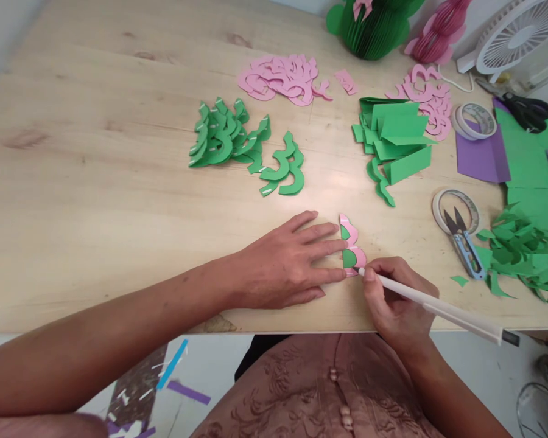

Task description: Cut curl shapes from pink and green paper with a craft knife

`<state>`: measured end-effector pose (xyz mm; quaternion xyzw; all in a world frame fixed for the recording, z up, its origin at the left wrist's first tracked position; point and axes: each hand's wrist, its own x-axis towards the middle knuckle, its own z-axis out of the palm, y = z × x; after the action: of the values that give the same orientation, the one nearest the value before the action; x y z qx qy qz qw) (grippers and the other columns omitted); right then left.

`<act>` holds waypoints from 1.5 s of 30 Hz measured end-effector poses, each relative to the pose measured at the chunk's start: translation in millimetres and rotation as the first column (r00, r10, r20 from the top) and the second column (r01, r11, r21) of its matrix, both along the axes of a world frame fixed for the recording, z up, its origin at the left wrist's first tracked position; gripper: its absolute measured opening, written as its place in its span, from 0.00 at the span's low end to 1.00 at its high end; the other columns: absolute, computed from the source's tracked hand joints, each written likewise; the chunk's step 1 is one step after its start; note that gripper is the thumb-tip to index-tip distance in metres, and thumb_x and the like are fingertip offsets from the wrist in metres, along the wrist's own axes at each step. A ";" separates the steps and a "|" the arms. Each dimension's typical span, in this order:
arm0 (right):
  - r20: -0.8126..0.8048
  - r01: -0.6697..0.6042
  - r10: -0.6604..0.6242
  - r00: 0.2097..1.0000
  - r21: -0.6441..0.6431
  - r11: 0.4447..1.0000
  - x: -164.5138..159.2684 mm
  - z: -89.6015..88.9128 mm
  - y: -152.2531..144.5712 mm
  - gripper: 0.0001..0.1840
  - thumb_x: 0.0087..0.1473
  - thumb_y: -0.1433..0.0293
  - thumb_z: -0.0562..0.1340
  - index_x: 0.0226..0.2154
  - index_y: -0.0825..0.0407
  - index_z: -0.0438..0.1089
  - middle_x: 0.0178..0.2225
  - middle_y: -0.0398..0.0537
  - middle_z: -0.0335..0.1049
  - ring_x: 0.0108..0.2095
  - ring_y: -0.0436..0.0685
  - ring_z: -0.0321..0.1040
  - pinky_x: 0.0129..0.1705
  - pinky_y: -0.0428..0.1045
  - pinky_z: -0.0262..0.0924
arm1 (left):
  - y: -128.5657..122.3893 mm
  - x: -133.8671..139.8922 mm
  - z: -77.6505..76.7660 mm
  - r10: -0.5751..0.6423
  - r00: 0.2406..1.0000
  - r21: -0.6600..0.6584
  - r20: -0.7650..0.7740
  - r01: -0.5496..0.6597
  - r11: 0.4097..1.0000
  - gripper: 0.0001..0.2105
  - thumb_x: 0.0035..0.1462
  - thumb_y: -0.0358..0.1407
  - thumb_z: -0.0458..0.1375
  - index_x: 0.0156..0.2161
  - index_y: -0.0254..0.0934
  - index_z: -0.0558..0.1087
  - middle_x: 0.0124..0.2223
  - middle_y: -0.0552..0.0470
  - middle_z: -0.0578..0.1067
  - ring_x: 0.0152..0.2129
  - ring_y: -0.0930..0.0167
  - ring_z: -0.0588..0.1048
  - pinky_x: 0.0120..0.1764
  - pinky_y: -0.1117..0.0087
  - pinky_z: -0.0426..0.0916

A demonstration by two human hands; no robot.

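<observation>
A scalloped pink paper cutout (pixel 359 255) lies near the table's front edge, with green paper (pixel 349 258) showing through its openings. My left hand (pixel 296 261) rests flat with fingers spread, fingertips on the left side of the cutout. Pinched in my right hand (pixel 399 298) is a white pen (pixel 438 307), its dark tip touching the lower right part of the pink edge. Beyond my left hand are green scalloped cutouts (pixel 285 167) with short white strips on them.
Pink cutouts (pixel 281 79) and folded green papers (pixel 402 131) lie farther back. On the right are thread snips (pixel 468 246), a tape roll (pixel 454 198), black scissors (pixel 530 112) and green scraps (pixel 527 249). A white fan (pixel 520 36) stands at the back right.
</observation>
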<state>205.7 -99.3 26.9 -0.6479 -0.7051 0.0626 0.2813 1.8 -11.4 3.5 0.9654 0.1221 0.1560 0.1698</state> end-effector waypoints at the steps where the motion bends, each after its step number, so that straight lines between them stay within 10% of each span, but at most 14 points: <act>1: -0.007 -0.004 0.004 1.000 -0.002 1.000 0.0 -0.2 0.2 0.06 0.55 0.70 0.59 0.27 0.50 0.67 0.19 0.38 0.67 0.16 0.48 0.59 0.19 0.45 0.53 | -0.1 0.0 -0.1 0.000 1.000 0.002 -0.003 0.000 1.000 0.18 0.62 0.38 0.55 0.56 0.45 0.68 0.62 0.45 0.65 0.60 0.58 0.60 0.61 0.48 0.51; 28: -0.126 -0.132 0.126 0.984 -0.045 0.990 1.3 -2.1 1.6 0.03 0.55 0.73 0.60 0.30 0.51 0.68 0.24 0.40 0.71 0.23 0.49 0.65 0.24 0.45 0.56 | -1.8 -0.3 -0.7 0.007 1.000 -0.010 -0.021 -0.007 1.000 0.15 0.62 0.39 0.55 0.53 0.45 0.70 0.63 0.47 0.64 0.60 0.58 0.59 0.62 0.49 0.49; 45: -0.480 0.173 -0.214 0.851 -0.129 0.976 7.2 -12.6 -2.0 0.07 0.60 0.65 0.59 0.40 0.48 0.70 0.30 0.43 0.73 0.31 0.53 0.70 0.34 0.49 0.65 | 1.5 0.2 -0.6 -0.033 0.999 0.041 0.016 0.033 0.999 0.16 0.63 0.39 0.53 0.55 0.44 0.68 0.63 0.42 0.64 0.59 0.56 0.62 0.58 0.48 0.55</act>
<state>212.8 -101.4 14.3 -0.6893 -0.5386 0.2250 0.4291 2.0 -9.9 3.0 0.9692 0.1015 0.1637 0.1537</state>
